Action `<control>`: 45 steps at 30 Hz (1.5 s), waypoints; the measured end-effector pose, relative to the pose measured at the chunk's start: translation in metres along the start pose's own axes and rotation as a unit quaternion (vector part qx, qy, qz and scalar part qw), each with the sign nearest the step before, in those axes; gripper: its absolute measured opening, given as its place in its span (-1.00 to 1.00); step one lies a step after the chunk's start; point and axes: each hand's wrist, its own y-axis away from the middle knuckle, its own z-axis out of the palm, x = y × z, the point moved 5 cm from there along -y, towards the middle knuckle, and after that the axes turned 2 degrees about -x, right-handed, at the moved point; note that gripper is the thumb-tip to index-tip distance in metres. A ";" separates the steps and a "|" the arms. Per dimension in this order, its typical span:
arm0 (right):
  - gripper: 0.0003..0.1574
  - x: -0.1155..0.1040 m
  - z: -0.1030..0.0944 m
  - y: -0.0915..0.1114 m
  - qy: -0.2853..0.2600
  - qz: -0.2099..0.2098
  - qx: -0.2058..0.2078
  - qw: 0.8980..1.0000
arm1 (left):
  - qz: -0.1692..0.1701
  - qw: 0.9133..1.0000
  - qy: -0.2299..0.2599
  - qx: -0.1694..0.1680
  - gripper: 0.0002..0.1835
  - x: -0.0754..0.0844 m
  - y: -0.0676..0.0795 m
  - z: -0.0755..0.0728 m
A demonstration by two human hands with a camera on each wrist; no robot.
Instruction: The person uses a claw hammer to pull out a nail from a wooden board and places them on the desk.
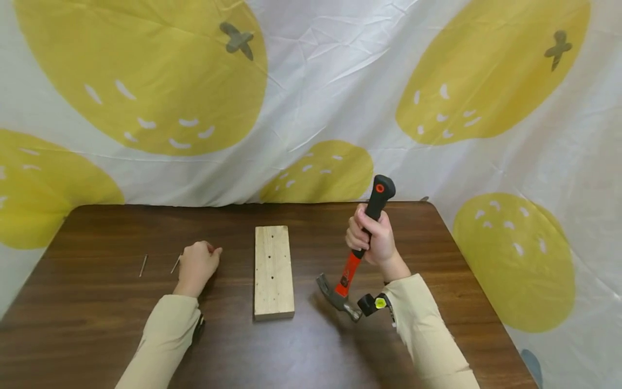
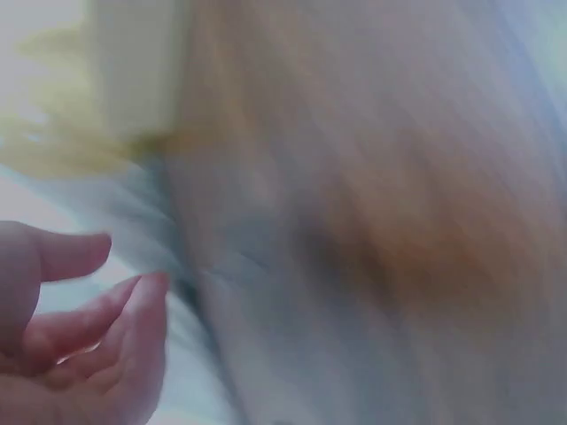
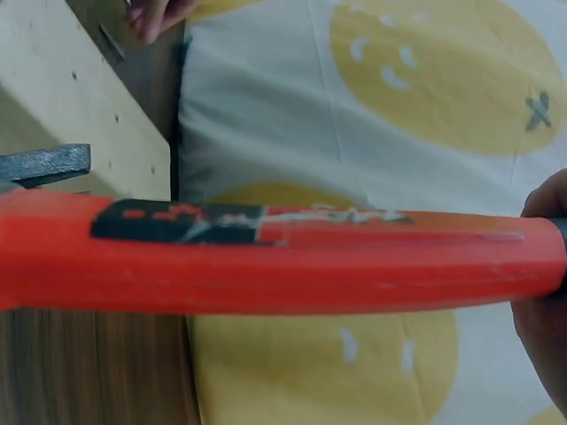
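My right hand [image 1: 379,237] grips the black handle of a claw hammer [image 1: 350,270], which is held tilted with its steel head low over the table. The hammer's red shaft [image 3: 292,261] crosses the right wrist view. To the left, my left hand [image 1: 198,266] is low over the table beside a nail [image 1: 175,264], overlapping its upper end in the head view. In the left wrist view, the thumb and the loosely bent fingers [image 2: 142,328] are apart with nothing between them. A second nail [image 1: 143,266] lies farther left.
Between the hands a pale wooden block [image 1: 274,294] lies on the table, with several small dark spots along its top. The dark wood-grain table [image 1: 233,351] ends at the back against a hanging white cloth [image 1: 330,92] printed with yellow fruit.
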 end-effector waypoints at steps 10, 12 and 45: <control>-0.64 0.002 -0.025 0.030 -0.042 0.026 -0.022 0.999 | 0.043 0.979 0.100 -0.173 -0.44 0.058 0.039 0.040; -0.64 0.007 -0.029 0.036 -0.056 0.032 -0.027 0.998 | 0.049 0.981 0.090 -0.163 -0.44 0.061 0.044 0.043; -0.70 0.055 -0.131 0.007 0.625 0.465 0.043 0.626 | 0.040 0.988 0.060 -0.138 -0.49 0.057 0.067 0.042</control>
